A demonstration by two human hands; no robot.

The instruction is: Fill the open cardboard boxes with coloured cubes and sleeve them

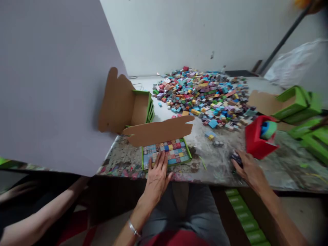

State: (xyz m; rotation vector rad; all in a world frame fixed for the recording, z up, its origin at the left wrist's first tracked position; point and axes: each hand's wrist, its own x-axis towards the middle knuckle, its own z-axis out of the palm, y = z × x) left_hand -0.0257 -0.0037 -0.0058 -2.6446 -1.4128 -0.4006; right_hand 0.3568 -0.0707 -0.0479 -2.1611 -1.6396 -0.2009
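A shallow green cardboard box (189, 154) lies at the table's front edge, its brown lid flap (161, 130) folded back. Rows of small patterned blocks (176, 150) in many colours fill it. My left hand (156, 176) rests on the blocks near the box's front side, fingers stretched out. To the right, my right hand (249, 169) is low over the table, its fingers closed on a small dark patterned block (236, 158), partly hidden and blurred. Loose on the tabletop between box and hand are a grey block (218, 143) and a blue-yellow block (210, 135).
A large pile of mixed blocks (202, 92) spreads along the wall. A red container (257, 136) with a tape roll stands beside my right hand. Open green boxes (294, 102) are stacked at right, others (142, 106) at left, near a tall pale panel (51, 75). Another person's arm (46, 215) shows lower left.
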